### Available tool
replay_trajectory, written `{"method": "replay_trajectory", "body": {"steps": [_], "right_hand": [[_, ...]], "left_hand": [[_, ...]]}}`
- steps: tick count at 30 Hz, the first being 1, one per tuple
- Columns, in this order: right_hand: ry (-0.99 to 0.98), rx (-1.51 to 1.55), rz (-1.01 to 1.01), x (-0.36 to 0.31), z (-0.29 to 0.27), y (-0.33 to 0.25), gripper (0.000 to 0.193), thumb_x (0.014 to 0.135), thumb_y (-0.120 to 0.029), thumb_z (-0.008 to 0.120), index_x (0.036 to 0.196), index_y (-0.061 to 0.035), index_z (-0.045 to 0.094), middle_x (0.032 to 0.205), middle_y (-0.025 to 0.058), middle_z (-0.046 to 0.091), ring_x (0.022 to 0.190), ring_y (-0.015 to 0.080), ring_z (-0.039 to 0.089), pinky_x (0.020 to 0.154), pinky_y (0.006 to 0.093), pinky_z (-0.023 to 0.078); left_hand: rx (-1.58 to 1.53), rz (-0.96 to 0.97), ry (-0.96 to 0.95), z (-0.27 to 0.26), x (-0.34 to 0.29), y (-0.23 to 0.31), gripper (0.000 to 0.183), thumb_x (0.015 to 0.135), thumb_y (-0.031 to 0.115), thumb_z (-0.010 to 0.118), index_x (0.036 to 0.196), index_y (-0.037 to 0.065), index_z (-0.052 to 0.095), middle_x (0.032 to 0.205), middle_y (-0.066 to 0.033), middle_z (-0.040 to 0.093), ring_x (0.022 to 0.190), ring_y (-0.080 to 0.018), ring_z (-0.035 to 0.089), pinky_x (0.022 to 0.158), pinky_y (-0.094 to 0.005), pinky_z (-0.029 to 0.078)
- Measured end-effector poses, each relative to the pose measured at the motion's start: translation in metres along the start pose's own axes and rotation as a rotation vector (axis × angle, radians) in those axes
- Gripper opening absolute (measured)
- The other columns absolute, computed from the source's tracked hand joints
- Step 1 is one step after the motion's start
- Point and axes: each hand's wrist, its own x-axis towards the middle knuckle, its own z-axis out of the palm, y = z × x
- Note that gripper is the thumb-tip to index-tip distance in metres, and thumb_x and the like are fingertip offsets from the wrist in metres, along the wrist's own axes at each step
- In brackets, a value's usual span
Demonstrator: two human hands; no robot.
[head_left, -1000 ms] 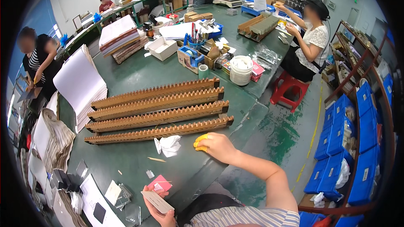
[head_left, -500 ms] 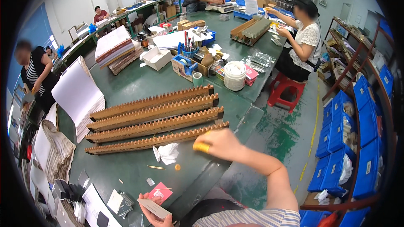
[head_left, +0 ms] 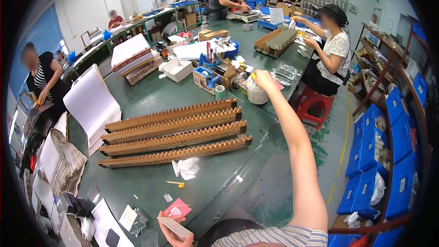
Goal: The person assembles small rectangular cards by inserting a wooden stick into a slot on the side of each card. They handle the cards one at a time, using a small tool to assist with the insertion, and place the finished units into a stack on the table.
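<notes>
Nearest me, my left hand pinches a pale card, with a pink card just beyond it. Farther off, a crumpled white cloth lies before four notched brown strips. Beyond, my right hand is at the white tub; its grip I cannot tell.

Left head fisheye: close above green table, facing forward-down.

Pale card: matt, looks like stiff paper. Tub: plastic, surface looks ridged. Toothed racks: seem wooden, matt. Tabletop: smooth, slightly glossy. Stool: plastic, shiny.
</notes>
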Motion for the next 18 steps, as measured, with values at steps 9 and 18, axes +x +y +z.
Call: {"method": "replay_trajectory", "body": {"steps": [9,18], "right_hand": [[-0.129,-0.202,0.14,-0.005,-0.008,-0.014,0.025,0.084,-0.016,0.058,0.099,-0.0022,0.074,0.103,0.0234,0.069,0.1,0.0354,0.068,0.084,0.0452,0.054],[-0.181,-0.28,0.251,0.006,-0.001,-0.015,0.031,0.089,-0.017,0.056,0.113,-0.0057,0.07,0.122,0.0156,0.066,0.112,0.0313,0.064,0.088,0.0439,0.054]], "left_hand": [[-0.006,0.031,-0.036,-0.002,0.003,-0.003,0.095,0.073,0.01,0.072,0.151,-0.002,0.019,0.147,-0.0175,0.038,0.132,-0.029,0.044,0.11,-0.0388,0.033],[0.012,-0.011,0.001,-0.004,-0.002,0.003,0.093,0.074,0.007,0.07,0.151,-0.002,0.019,0.146,-0.0169,0.039,0.132,-0.0295,0.043,0.11,-0.0398,0.033]]}}
